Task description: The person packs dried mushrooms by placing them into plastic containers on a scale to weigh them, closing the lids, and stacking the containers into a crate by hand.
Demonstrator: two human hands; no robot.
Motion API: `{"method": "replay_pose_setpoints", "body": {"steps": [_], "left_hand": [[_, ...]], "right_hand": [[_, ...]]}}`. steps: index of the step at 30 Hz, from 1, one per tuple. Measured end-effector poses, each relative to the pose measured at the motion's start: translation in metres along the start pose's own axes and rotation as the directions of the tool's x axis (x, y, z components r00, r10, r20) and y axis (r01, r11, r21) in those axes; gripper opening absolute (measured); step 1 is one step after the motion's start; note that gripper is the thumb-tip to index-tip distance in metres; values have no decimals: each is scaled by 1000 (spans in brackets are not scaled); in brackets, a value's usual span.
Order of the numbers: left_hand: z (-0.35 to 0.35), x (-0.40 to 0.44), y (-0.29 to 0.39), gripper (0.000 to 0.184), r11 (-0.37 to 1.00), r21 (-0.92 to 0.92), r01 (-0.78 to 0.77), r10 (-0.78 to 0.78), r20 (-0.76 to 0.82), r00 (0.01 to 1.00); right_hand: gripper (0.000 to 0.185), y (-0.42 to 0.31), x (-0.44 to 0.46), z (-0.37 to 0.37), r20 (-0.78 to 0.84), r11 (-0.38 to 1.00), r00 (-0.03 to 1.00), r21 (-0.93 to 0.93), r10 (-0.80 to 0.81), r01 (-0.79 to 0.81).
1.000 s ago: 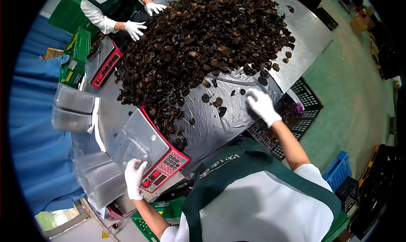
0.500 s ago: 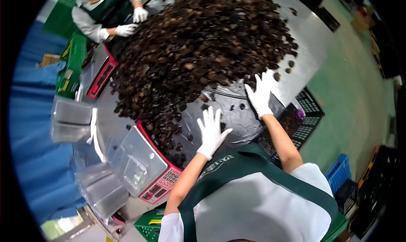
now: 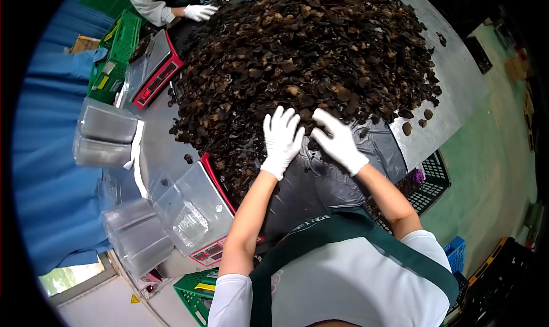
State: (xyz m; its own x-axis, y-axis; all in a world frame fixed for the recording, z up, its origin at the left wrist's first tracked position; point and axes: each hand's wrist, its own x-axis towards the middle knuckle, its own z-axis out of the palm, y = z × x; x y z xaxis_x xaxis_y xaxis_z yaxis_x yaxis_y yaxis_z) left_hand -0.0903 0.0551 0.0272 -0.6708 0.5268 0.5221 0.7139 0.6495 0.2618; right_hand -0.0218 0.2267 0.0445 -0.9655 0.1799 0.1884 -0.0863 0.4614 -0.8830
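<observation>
A wide heap of dark brown, mushroom-like pieces [image 3: 309, 52] covers much of the metal table [image 3: 452, 92]. Both my hands wear white gloves and rest at the heap's near edge. My left hand [image 3: 281, 143] lies with its fingers stretched forward against the pieces. Beside it, my right hand [image 3: 342, 143] points inward, its fingers extended and the thumb apart. Neither hand visibly grips a piece, though the fingertips partly blend with the heap. Beneath my wrists spreads a black plastic sheet [image 3: 303, 192], wrinkled near my apron.
A red-framed scale [image 3: 197, 212] with a clear tray stands at left, another scale [image 3: 157, 78] beyond it. Stacked clear plastic boxes [image 3: 108, 135] line the left side. A black crate [image 3: 437, 178] sits low at right. Across the table are a co-worker's gloved hands [image 3: 200, 12].
Both my hands have moved forward onto the heap's edge and closer together; the right one has turned inward. The camera view has shifted, and the co-worker appears higher in view.
</observation>
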Motion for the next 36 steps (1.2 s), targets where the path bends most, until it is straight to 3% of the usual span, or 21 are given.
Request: {"method": "replay_pose_setpoints", "body": {"steps": [1, 3, 5, 7, 9, 11, 13, 16, 21, 25, 27, 28, 30, 31, 34, 36], "left_hand": [[-7, 8, -6, 38, 1000, -16, 22, -23, -72, 997], [-10, 23, -21, 47, 988, 13, 155, -154, -68, 986], [-12, 44, -25, 60, 958, 91, 273, -274, -6, 962], [0, 54, -28, 75, 931, 114, 345, -359, 129, 925], [9, 53, -20, 78, 941, 184, 284, -320, 215, 923], [29, 34, -15, 74, 966, 48, 256, -260, 241, 935], [17, 15, 7, 67, 947, -129, 294, -235, 344, 909], [-1, -29, 38, 56, 992, -111, 63, -30, 277, 961], [-16, -113, 71, 47, 970, -221, 104, 0, 426, 905], [-44, -114, 66, 37, 964, -259, 62, 20, 301, 953], [-48, -101, 52, 32, 955, -288, 77, -28, 172, 985], [-46, -90, 42, 33, 958, -270, 99, -67, 126, 990], [-34, -65, 23, 43, 965, -211, 153, -144, 61, 988], [-27, -53, 14, 51, 968, -167, 186, -182, 43, 982], [-4, -16, 10, 85, 948, 42, 315, -313, 283, 906], [8, -11, 14, 86, 969, 48, 241, -243, 354, 903]], "right_hand": [[39, -5, 15, -10, -25, 997, 997, 29, 74, -73], [40, 4, 48, -28, -190, 967, 973, -242, -130, 82], [44, 21, 80, -39, -240, 850, 946, -522, -218, 64], [59, 43, 96, -37, -216, 747, 970, -662, -112, -61], [65, 43, 88, -32, -152, 681, 985, -714, 79, -165], [49, 36, 65, -23, -83, 765, 987, -625, 136, -158], [37, 37, 27, -8, -78, 866, 995, -491, 63, -93], [28, 26, -31, 1, -93, 916, 980, -380, -174, 127], [21, 8, -105, 2, 313, 891, 924, -320, -222, 322], [17, 1, -101, -7, 335, 896, 897, -235, -289, 377], [18, 13, -71, -8, 130, 862, 911, -298, -390, 411], [20, 6, -44, -16, 142, 853, 924, -355, -355, 383], [33, 20, 1, -20, -77, 822, 931, -499, -358, 275], [42, 35, 24, -22, -107, 810, 936, -539, -336, 230], [57, 42, 54, -20, -69, 740, 998, -671, 7, -51], [55, 33, 50, -16, 30, 748, 985, -655, 169, -108]]}}
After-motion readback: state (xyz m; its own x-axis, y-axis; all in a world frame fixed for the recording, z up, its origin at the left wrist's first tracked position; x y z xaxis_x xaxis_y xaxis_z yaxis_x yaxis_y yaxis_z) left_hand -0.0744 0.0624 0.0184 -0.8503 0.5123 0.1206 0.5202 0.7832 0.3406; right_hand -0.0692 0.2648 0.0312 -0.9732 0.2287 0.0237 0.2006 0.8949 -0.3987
